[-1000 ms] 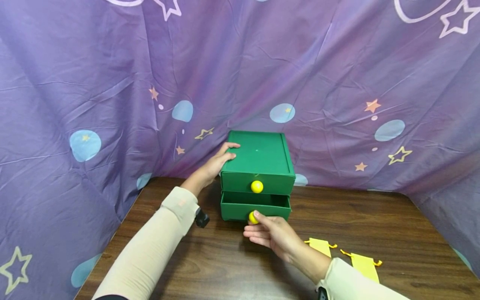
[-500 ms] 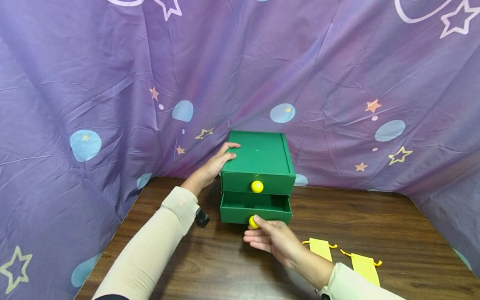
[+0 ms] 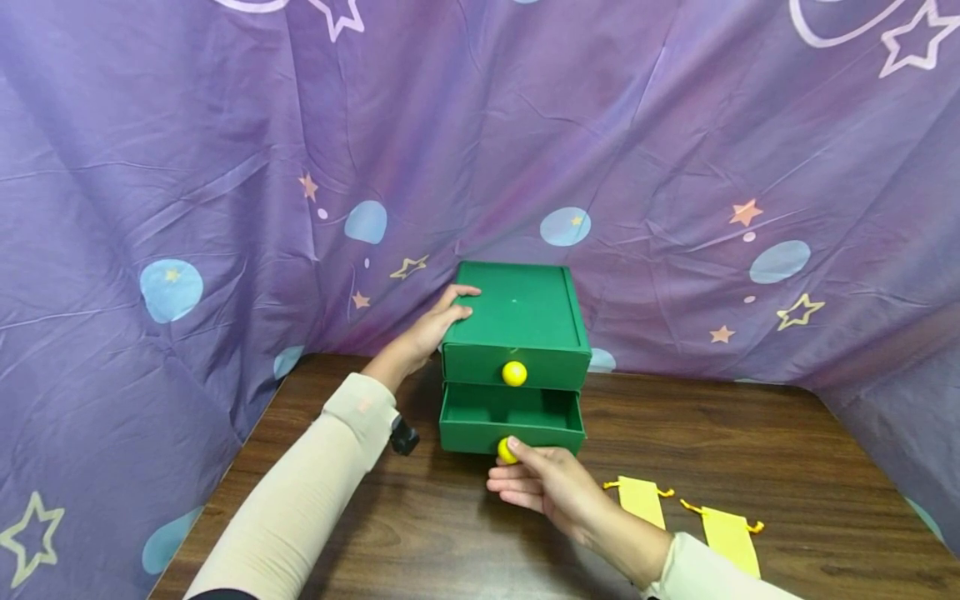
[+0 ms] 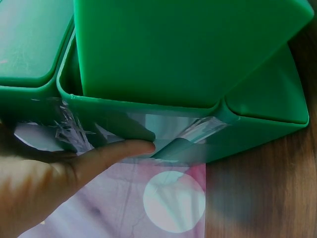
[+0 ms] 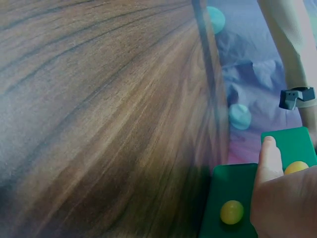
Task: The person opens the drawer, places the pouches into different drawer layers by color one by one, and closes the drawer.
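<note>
In the head view my right hand (image 3: 555,487) pinches the yellow knob (image 3: 506,451) of a pulled-out green drawer (image 3: 472,437), thumb on the ball. The inside of this drawer shows bare green. My left hand (image 3: 429,327) rests on the upper left edge of the green drawer cabinet (image 3: 525,304). In the left wrist view one straight digit of the left hand (image 4: 104,159) lies along the cabinet's side, over clear tape (image 4: 198,130). Above the pulled drawer, the top drawer (image 3: 468,364) is closed. The right wrist view shows another yellow knob (image 5: 232,212) on a lower drawer front.
Two yellow drawstring pouches lie at the right: one pouch (image 3: 641,502) beside my right forearm, another pouch (image 3: 729,537) partly behind the sleeve. A purple curtain (image 3: 660,150) hangs close behind the cabinet. The wooden table (image 3: 787,450) extends on both sides.
My right hand has moved toward me, sliding the drawer farther out, so more of its inside shows. The left hand and the cabinet have stayed in place.
</note>
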